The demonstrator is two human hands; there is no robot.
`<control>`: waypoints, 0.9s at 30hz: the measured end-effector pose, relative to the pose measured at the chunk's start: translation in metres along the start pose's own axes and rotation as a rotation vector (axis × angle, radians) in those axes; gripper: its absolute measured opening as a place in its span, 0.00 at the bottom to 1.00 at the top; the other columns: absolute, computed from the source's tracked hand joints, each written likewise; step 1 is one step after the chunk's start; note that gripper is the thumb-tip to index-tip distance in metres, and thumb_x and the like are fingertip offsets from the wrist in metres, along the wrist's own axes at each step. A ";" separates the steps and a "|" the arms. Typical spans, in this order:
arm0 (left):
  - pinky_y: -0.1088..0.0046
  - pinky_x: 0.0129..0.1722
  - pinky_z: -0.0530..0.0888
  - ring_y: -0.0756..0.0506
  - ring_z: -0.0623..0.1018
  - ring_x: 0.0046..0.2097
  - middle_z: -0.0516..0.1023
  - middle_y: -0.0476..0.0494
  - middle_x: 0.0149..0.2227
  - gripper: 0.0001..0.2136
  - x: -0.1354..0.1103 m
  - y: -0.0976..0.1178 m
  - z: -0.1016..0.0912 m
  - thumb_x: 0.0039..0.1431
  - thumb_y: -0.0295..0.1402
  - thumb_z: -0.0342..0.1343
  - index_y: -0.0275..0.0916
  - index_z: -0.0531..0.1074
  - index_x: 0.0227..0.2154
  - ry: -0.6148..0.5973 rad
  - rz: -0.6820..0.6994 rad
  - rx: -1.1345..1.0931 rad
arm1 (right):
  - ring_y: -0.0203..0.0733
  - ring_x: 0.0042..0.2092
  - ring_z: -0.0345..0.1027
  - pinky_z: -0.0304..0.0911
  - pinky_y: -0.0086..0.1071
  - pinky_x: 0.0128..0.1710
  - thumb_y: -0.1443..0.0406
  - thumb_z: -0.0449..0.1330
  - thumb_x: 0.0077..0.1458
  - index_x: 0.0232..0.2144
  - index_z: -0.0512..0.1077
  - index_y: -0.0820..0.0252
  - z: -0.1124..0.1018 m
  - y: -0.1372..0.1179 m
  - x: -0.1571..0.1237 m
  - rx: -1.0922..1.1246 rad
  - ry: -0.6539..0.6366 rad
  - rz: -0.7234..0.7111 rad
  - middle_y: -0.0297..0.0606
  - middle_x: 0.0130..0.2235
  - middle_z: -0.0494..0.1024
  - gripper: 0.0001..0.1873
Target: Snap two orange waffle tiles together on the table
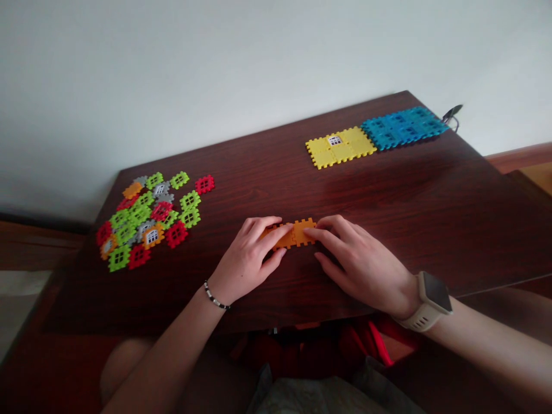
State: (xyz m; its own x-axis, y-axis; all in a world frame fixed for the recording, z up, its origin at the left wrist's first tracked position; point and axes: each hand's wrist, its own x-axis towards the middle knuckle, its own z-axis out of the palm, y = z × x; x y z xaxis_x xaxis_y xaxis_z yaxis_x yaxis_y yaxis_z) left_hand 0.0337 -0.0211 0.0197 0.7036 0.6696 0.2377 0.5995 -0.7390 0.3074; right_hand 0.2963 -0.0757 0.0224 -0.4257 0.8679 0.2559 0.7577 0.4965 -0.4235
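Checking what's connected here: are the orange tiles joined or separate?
Joined, as far as shows: the orange tiles lie flat on the table, edge to edge with no gap, partly covered by the left hand and right hand.

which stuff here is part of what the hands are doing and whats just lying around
With the hands: left hand, right hand, joined orange plastic tiles

Lying about: loose mixed-colour tiles, joined yellow tiles, joined blue tiles

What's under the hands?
A strip of joined orange plastic tiles lies on the dark wooden table, under the left hand and right hand. Fingers cover parts; its full outline can't be seen.
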 end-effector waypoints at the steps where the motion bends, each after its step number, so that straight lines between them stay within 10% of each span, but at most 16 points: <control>1: 0.47 0.64 0.75 0.36 0.73 0.62 0.73 0.37 0.62 0.22 0.000 0.000 0.000 0.73 0.29 0.56 0.44 0.68 0.67 0.003 0.002 0.000 | 0.55 0.54 0.74 0.75 0.53 0.55 0.68 0.56 0.69 0.61 0.70 0.59 0.000 0.000 0.000 -0.003 0.002 -0.004 0.50 0.56 0.74 0.20; 27: 0.49 0.64 0.76 0.36 0.73 0.60 0.74 0.37 0.60 0.21 0.002 -0.001 0.007 0.71 0.28 0.57 0.44 0.70 0.65 0.061 0.017 -0.004 | 0.45 0.41 0.74 0.70 0.38 0.40 0.63 0.55 0.73 0.52 0.72 0.59 -0.001 -0.001 0.020 -0.116 -0.080 0.055 0.44 0.50 0.72 0.11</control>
State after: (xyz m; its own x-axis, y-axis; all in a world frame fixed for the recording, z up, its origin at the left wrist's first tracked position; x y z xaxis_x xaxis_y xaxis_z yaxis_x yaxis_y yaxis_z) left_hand 0.0368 -0.0191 0.0137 0.6893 0.6600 0.2989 0.5855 -0.7504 0.3066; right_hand 0.2878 -0.0587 0.0291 -0.4163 0.8945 0.1631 0.8313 0.4471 -0.3301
